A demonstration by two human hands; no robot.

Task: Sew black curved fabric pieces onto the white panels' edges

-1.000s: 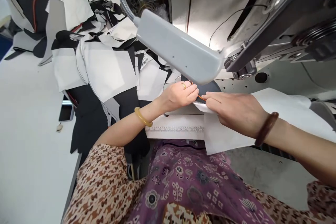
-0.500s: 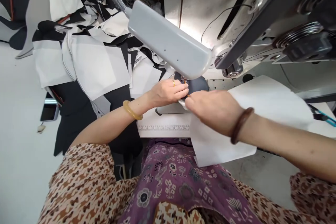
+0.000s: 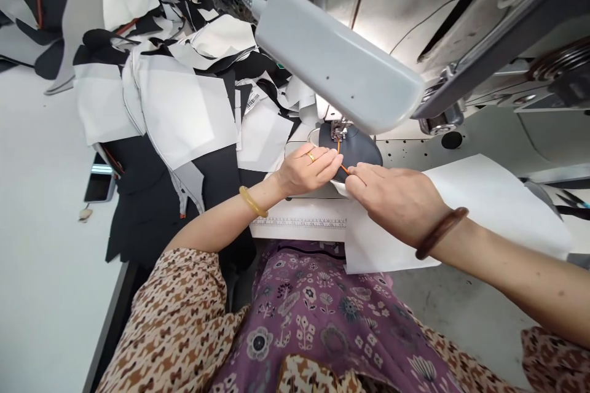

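A dark grey fabric piece (image 3: 362, 146) with an orange piping cord (image 3: 340, 156) lies under the presser foot (image 3: 340, 129) of a sewing machine. My left hand (image 3: 308, 170) pinches the near edge of the dark piece and cord, fingers pressed together. My right hand (image 3: 396, 196) meets it from the right, fingers closed on the same edge and on a white fabric sheet (image 3: 483, 196) that spreads under my forearm. Both hands touch at the fingertips just in front of the needle.
A grey lamp head (image 3: 336, 61) on a flexible neck hangs over the needle area. A heap of black and white cut pieces (image 3: 175, 98) covers the table to the left. A phone (image 3: 98, 181) lies at the heap's left edge. The machine body (image 3: 507, 31) fills the upper right.
My right hand slid left to meet the left hand, then settled there. The head view shifted, so the presser foot and orange cord now show below the lamp.
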